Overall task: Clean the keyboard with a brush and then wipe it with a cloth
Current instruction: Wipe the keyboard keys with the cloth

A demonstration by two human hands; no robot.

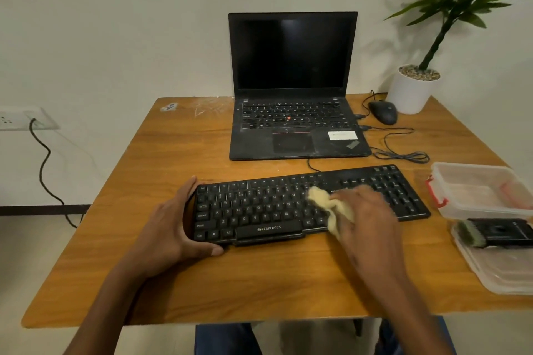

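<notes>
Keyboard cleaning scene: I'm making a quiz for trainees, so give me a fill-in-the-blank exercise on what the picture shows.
1. The right hand presses a yellowish ____ onto the keyboard.
2. The left hand grips the keyboard's ____ end.
3. The brush lies on a clear ____ at the table's right edge.
4. Behind the keyboard stands an open ____ with a dark screen.

Missing words: cloth; left; lid; laptop

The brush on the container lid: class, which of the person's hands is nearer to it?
Right. The right hand wipes the keyboard with the cloth, just left of the brush. The left hand grips the keyboard's far left end.
</notes>
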